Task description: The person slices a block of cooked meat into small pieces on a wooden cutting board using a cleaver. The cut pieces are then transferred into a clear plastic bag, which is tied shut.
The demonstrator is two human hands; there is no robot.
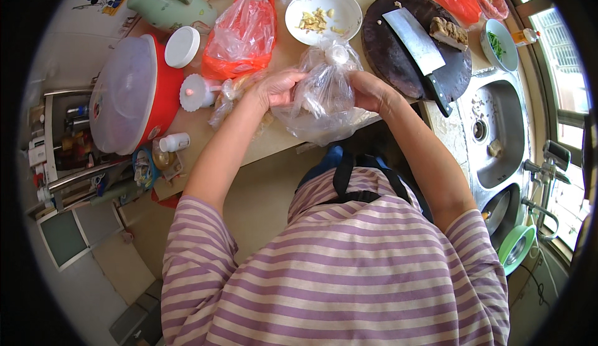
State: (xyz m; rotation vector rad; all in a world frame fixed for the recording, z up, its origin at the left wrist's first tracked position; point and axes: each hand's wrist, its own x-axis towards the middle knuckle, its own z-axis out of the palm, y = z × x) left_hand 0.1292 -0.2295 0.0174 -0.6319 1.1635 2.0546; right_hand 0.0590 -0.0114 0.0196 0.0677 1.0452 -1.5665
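Note:
A clear plastic bag (322,96), bunched at its top, is between my two hands at the counter's front edge. My left hand (281,89) grips its left side, and my right hand (369,91) holds the right side. What the bag contains is hard to make out. Behind it stands a white bowl (343,12) with pale yellow sliced pieces (314,21). To the right, a cleaver (413,40) lies on a round dark chopping board (383,61), beside a browned block of food, possibly meat (448,33). Another clear bag (229,98) with yellowish contents lies left of my left hand.
A red plastic bag (243,33), a green jug (175,7), a lidded red container (163,93) and a white bottle (174,142) occupy the left. At right are a bowl of chopped greens (500,47), a steel sink (500,126) and a faucet (544,168).

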